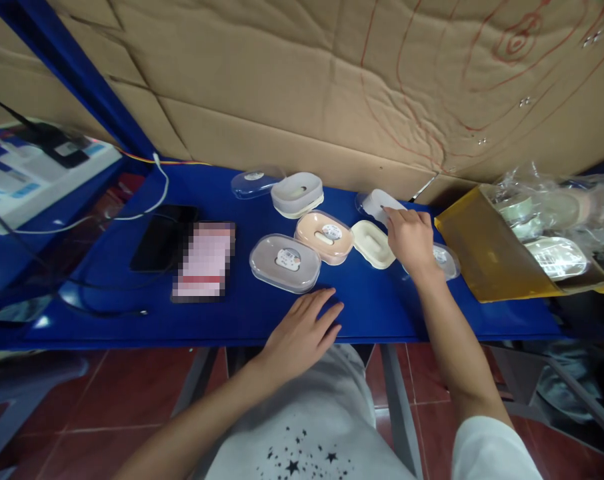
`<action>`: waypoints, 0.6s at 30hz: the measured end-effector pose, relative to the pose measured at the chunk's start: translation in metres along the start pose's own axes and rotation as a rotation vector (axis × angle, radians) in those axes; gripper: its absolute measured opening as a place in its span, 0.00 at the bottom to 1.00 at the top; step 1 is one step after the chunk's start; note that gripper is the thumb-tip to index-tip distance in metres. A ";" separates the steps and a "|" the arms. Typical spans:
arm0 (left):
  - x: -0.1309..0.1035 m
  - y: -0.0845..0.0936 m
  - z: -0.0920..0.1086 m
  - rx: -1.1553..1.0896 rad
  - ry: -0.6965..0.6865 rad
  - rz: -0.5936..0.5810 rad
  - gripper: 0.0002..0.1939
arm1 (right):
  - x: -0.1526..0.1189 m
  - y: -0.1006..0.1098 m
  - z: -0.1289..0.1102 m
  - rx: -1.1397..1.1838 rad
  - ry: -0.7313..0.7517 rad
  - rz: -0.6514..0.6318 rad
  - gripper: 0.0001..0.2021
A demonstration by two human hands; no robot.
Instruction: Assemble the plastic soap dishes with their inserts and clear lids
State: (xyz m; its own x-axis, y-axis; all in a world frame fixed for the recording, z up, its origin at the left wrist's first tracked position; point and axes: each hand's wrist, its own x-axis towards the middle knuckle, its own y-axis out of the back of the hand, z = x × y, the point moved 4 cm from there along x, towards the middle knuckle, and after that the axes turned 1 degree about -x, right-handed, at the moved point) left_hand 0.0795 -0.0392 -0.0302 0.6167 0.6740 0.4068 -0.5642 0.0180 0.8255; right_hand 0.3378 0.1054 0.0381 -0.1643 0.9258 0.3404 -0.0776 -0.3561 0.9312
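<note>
My left hand [305, 327] lies at the table's front edge, fingers stretched and holding nothing. My right hand [411, 233] is closed on the edge of a pale soap dish insert [382, 202], which is tilted near the cardboard. Just beside that hand is a cream soap dish base [373, 244]. A clear lid [447, 261] with a label lies partly behind my right wrist. In front of my left hand sits a grey lidded soap dish [285, 263], touching a peach lidded soap dish [325, 237]. Behind them stands an uncovered grey soap dish [298, 192].
A clear lid [255, 181] lies at the back. Left are a lit phone [205, 260], a dark phone [162, 237], cables and a power strip [82, 170]. A yellow-sided box [487, 247] with wrapped soap dishes stands right. Cardboard [262, 80] walls the back.
</note>
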 end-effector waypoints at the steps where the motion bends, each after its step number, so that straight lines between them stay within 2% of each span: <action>1: 0.000 0.000 0.000 -0.004 0.001 -0.004 0.17 | -0.011 0.005 -0.004 0.002 0.009 0.019 0.24; 4: 0.000 0.000 0.000 -0.012 0.002 -0.018 0.17 | -0.037 0.006 -0.025 0.034 0.045 -0.037 0.24; 7: 0.000 0.000 0.000 0.007 -0.001 -0.027 0.17 | -0.046 -0.005 -0.044 0.070 0.066 -0.140 0.25; 11: 0.000 0.000 0.002 0.031 -0.012 -0.027 0.16 | -0.056 -0.012 -0.051 0.074 0.044 -0.167 0.23; 15: 0.000 0.003 0.002 -0.012 0.028 0.005 0.22 | -0.096 0.007 -0.047 0.157 0.079 -0.154 0.22; 18: 0.000 0.006 0.002 -0.087 0.043 0.026 0.29 | -0.130 0.031 -0.052 0.354 0.232 -0.242 0.23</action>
State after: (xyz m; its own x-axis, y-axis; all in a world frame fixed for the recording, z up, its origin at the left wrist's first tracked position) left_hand 0.0769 -0.0404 -0.0250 0.5783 0.7059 0.4090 -0.6262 0.0627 0.7771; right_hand 0.3053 -0.0328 0.0160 -0.4009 0.9097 0.1081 0.1918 -0.0320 0.9809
